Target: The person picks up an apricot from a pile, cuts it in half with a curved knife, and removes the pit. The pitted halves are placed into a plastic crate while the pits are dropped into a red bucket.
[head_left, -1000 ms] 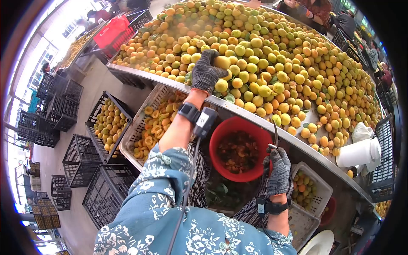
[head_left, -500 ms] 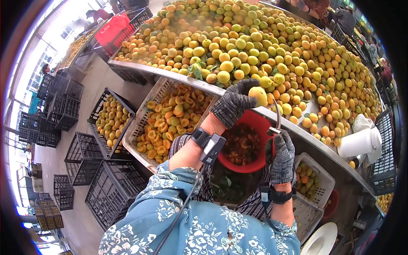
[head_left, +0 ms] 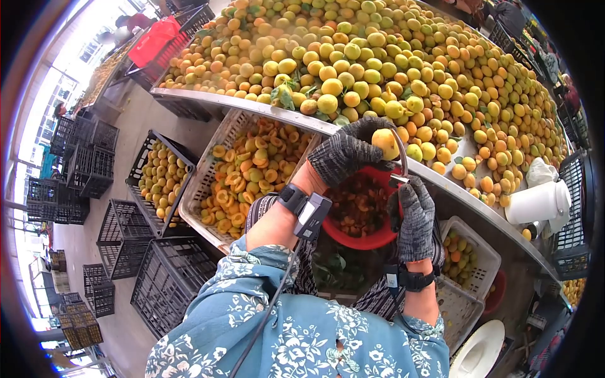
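Observation:
My left hand (head_left: pixel 345 154), in a dark grey knit glove, is closed around a yellow apricot (head_left: pixel 386 145) in front of the table's metal edge. In my right hand (head_left: pixel 416 220), gloved too, is a curved knife (head_left: pixel 401 156). Its thin hooked blade points up and lies against the right side of the fruit. Below both hands, a red basin (head_left: pixel 354 242) holds dark brownish pieces. A white crate (head_left: pixel 200 211) of halved apricots stands left of the basin, under the left forearm.
Whole apricots (head_left: pixel 353 53) are heaped across the table (head_left: pixel 252 108). A white bucket (head_left: pixel 535 203) stands at its right edge. Black crates (head_left: pixel 170 283) are at left, one (head_left: pixel 135 189) filled with fruit. Another white crate (head_left: pixel 488 252) and a pale hat (head_left: pixel 477 353) lie at right.
The knife blade has come left onto the apricot, where a small gap was before. My right hand has risen slightly, and the camera view has shifted a little.

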Demonstrator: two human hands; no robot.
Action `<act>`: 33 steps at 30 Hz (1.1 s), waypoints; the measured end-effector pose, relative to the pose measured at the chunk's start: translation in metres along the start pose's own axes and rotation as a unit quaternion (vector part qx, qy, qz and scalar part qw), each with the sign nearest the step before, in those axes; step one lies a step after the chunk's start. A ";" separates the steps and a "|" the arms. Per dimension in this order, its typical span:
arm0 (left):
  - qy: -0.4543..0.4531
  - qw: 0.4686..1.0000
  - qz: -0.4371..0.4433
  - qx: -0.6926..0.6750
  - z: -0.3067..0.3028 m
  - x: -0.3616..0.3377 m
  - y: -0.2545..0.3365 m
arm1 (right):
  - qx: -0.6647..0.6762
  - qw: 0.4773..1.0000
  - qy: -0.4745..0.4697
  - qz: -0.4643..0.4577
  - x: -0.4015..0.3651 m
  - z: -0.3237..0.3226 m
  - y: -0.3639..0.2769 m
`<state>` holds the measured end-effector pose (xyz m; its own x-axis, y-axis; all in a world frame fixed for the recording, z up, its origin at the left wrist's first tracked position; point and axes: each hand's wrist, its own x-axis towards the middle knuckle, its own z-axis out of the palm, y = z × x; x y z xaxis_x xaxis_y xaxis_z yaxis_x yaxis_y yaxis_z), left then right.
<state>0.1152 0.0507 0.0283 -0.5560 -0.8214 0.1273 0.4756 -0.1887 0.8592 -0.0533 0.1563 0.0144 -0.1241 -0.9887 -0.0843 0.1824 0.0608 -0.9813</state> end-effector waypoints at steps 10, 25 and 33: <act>0.020 0.994 0.000 0.110 0.007 0.001 0.013 | -0.023 1.000 0.007 -0.010 0.000 0.006 -0.002; 0.016 0.988 -0.009 0.151 0.002 0.002 -0.008 | 0.061 0.998 0.031 -0.006 0.018 0.029 0.006; 0.030 0.990 -0.023 -0.138 -0.001 0.001 -0.002 | 0.100 0.993 0.032 0.063 0.007 0.034 0.016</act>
<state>0.1139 0.0497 0.0262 -0.5444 -0.8370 0.0549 0.6232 -0.3599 0.6943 -0.0180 0.1456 0.0036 -0.1487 -0.9639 -0.2208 0.3893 0.1482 -0.9091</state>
